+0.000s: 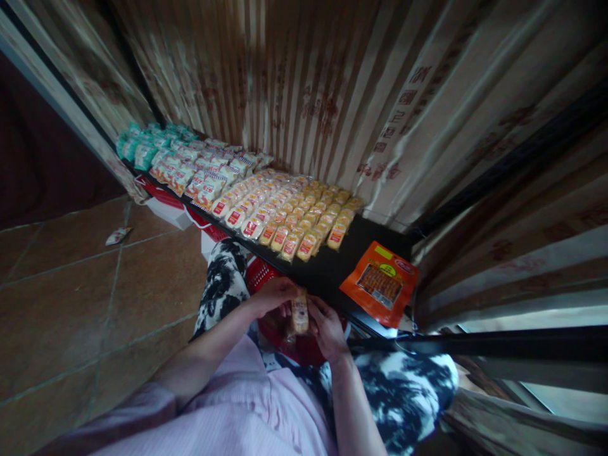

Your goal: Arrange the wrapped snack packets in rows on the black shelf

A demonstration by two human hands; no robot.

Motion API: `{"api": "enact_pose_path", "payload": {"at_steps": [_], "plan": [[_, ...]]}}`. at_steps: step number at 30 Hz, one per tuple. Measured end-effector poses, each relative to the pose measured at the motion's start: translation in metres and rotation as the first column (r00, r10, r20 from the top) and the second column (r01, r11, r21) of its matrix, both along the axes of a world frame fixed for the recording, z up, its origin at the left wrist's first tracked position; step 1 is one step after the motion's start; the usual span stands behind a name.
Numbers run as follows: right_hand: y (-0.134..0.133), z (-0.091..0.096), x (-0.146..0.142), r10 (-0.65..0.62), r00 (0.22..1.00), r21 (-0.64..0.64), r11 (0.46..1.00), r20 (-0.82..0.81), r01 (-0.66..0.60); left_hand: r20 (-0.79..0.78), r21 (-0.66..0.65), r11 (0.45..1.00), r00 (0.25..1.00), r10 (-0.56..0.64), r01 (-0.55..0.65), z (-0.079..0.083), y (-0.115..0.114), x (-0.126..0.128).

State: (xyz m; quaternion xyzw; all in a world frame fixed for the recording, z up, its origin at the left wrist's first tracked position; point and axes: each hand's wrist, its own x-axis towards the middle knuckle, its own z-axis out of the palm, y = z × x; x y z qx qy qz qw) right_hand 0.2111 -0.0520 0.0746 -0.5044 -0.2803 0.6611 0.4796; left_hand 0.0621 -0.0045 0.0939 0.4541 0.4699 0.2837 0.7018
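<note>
Between both hands, over a red basket (311,351) in my lap, is a small wrapped snack (299,313) in clear film with dark print. My left hand (278,296) has its fingers closed at the snack's upper end. Along the snack's other side, my right hand (327,326) grips it with thumb and fingers. The snack stands roughly upright in view. What lies inside the basket is mostly hidden by the hands. Just beyond, rows of yellow wrapped cakes (308,244) and white wrapped crackers (251,225) lie on a black shelf (318,278).
An orange snack pouch (382,282) lies on the shelf's right end. White-and-red bags (206,187) and green bags (145,155) fill its left part. Behind hangs a striped curtain (294,95). A small packet (118,236) lies on the tiled floor (61,297). A dark bar (475,342) crosses at right.
</note>
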Motion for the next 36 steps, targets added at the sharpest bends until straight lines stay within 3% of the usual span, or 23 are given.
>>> {"api": "enact_pose_path", "payload": {"at_steps": [6,13,23,36], "plan": [[0.0,0.006,0.004,-0.057,0.997,-0.001,0.998,-0.057,0.057,-0.003,0.029,0.994,0.995,0.101,-0.101,-0.001,0.001,0.001],[-0.001,0.012,0.005,-0.115,0.992,0.052,0.992,-0.043,0.118,0.047,-0.025,0.977,0.976,0.211,-0.21,0.01,0.0,0.004],[-0.001,0.012,0.007,-0.202,0.972,0.119,0.969,-0.122,0.217,0.143,-0.191,0.892,0.888,0.437,-0.409,0.011,-0.002,0.009],[-0.002,0.012,0.008,-0.26,0.958,0.169,0.945,-0.122,0.279,0.21,-0.29,0.9,0.896,0.391,-0.324,0.009,-0.003,0.011]]}}
